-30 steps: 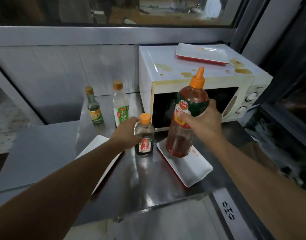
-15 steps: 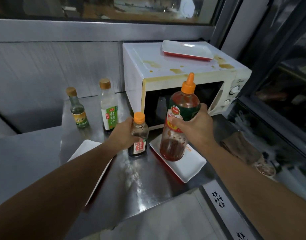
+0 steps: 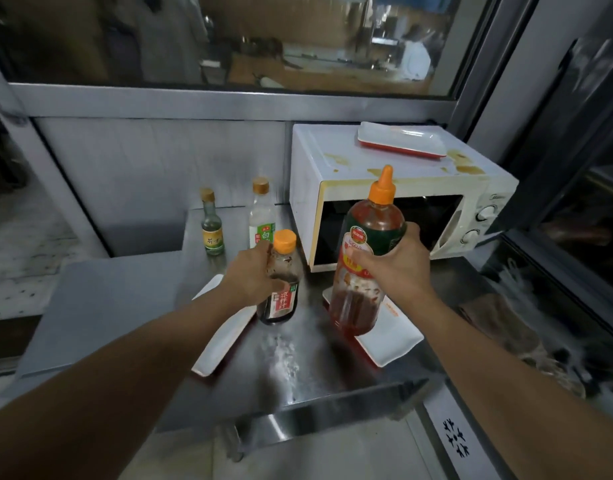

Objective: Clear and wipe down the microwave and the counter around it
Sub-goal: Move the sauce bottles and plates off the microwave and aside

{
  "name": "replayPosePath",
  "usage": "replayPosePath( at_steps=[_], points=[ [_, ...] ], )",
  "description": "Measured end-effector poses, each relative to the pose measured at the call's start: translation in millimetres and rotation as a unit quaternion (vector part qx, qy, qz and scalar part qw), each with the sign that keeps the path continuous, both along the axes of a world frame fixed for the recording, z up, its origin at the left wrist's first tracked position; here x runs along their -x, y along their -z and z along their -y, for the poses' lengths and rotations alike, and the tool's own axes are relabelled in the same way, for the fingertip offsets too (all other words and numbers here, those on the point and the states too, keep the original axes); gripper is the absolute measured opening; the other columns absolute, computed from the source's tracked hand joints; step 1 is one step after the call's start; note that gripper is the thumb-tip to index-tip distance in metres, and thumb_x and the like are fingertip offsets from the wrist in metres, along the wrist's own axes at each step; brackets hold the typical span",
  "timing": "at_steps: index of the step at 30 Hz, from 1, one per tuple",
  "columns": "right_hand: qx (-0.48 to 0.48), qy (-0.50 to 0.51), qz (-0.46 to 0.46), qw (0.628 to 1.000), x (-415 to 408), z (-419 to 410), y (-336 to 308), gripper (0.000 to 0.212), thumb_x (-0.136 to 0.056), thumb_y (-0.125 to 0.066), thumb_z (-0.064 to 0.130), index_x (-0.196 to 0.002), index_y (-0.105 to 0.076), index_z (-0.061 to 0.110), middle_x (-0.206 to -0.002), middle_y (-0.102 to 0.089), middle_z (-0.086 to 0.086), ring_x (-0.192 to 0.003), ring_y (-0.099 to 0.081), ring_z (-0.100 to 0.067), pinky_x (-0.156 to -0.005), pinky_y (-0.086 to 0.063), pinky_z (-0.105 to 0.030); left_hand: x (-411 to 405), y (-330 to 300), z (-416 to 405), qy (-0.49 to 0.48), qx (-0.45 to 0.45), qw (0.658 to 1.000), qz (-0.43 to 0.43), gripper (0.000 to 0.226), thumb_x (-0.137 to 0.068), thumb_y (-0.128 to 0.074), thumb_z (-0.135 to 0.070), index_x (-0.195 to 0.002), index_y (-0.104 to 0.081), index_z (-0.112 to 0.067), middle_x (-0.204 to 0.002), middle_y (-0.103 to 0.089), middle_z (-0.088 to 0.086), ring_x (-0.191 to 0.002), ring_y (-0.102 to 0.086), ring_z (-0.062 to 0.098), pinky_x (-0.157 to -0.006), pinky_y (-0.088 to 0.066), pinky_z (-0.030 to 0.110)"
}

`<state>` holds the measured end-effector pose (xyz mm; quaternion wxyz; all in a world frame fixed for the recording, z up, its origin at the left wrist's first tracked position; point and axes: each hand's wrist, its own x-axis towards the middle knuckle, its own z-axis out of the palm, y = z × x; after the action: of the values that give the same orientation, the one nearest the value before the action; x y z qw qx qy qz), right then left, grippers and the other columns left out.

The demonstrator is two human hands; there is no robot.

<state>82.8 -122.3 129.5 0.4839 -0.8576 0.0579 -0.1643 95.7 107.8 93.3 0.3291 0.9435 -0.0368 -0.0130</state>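
From the head camera we see our left hand (image 3: pixel 253 275) with its grip wrapped tight around the small dark sauce bottle (image 3: pixel 279 282), fingers across the label side; whether the bottle's base touches the table (image 3: pixel 308 362) or hangs just above it we cannot tell. Our right hand (image 3: pixel 398 268) has its grip closed around the middle of the large orange-capped sauce bottle (image 3: pixel 363 258), held tilted over the white dish (image 3: pixel 391 337) below it, the base seemingly clear of the dish. Just behind the right grip stands the microwave (image 3: pixel 384 174), brown spills on its top and a red-edged white tray (image 3: pixel 402 142) lying there; its door window is dark and partly covered by the big bottle. Under the left wrist another white plate (image 3: pixel 222 337) is half hidden by our forearm. Beyond the left grip stand a clear bottle with green label (image 3: pixel 261 216), its lower part hidden, and a small green bottle (image 3: pixel 212 226). Between the two grips the steel is bare and smeared; the table's front edge lies close below our forearms, and right of the right arm things are blurred.
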Motion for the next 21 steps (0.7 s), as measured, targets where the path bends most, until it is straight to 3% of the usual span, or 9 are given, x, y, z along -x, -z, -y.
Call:
replayPosePath(
  at_steps=[5, 10, 13, 17, 21],
  points=[
    [-0.007, -0.027, 0.007, 1.000, 28.1, -15.8, -17.0, 0.075, -0.057, -0.086, 0.036, -0.118, -0.046, 0.017, -0.102, -0.055, 0.006, -0.089, -0.056, -0.011, -0.072, -0.045, -0.023, 51.1, -36.9, -14.8, -0.052, -0.003, 0.999, 0.016, 0.060, -0.071, -0.079, -0.024, -0.119, -0.046, -0.012, -0.115, -0.060, 0.007, -0.103, -0.057, 0.025, -0.078, -0.040, 0.029],
    [-0.009, -0.045, 0.002, 0.999, 51.7, -34.5, -32.1, 0.078, -0.054, -0.086, 0.039, -0.116, -0.047, 0.015, -0.104, -0.057, 0.002, -0.093, -0.059, -0.017, -0.076, -0.047, -0.026, 97.5, -58.4, -37.4, -0.099, -0.006, 0.995, 0.031, 0.061, -0.071, -0.079, -0.023, -0.121, -0.046, -0.011, -0.117, -0.060, 0.009, -0.105, -0.056, 0.027, -0.079, -0.041, 0.028],
    [-0.004, -0.056, -0.005, 0.998, 62.8, -48.8, -40.4, 0.079, -0.053, -0.086, 0.042, -0.116, -0.047, 0.015, -0.109, -0.059, -0.001, -0.099, -0.059, -0.021, -0.084, -0.052, -0.035, 118.6, -67.4, -53.7, -0.120, -0.005, 0.992, 0.032, 0.059, -0.071, -0.079, -0.023, -0.119, -0.047, -0.011, -0.114, -0.060, 0.006, -0.094, -0.054, 0.019, -0.076, -0.039, 0.026],
    [-0.008, -0.068, 0.010, 0.998, 69.9, -69.4, -54.2, 0.077, -0.052, -0.086, 0.044, -0.114, -0.048, 0.017, -0.098, -0.055, 0.006, -0.088, -0.057, -0.015, -0.074, -0.047, -0.028, 133.4, -79.8, -79.3, -0.148, -0.012, 0.988, 0.035, 0.059, -0.072, -0.078, -0.024, -0.121, -0.048, -0.012, -0.115, -0.060, 0.006, -0.099, -0.056, 0.021, -0.077, -0.041, 0.027],
    [-0.003, -0.064, 0.011, 0.998, 63.1, -91.9, -66.3, 0.077, -0.053, -0.084, 0.044, -0.113, -0.046, 0.016, -0.096, -0.055, 0.005, -0.083, -0.055, -0.015, -0.067, -0.043, -0.026, 130.6, -91.8, -106.4, -0.152, -0.011, 0.987, 0.042, 0.056, -0.074, -0.076, -0.024, -0.119, -0.045, -0.010, -0.113, -0.060, 0.008, -0.092, -0.053, 0.019, -0.075, -0.043, 0.028]
  ],
)
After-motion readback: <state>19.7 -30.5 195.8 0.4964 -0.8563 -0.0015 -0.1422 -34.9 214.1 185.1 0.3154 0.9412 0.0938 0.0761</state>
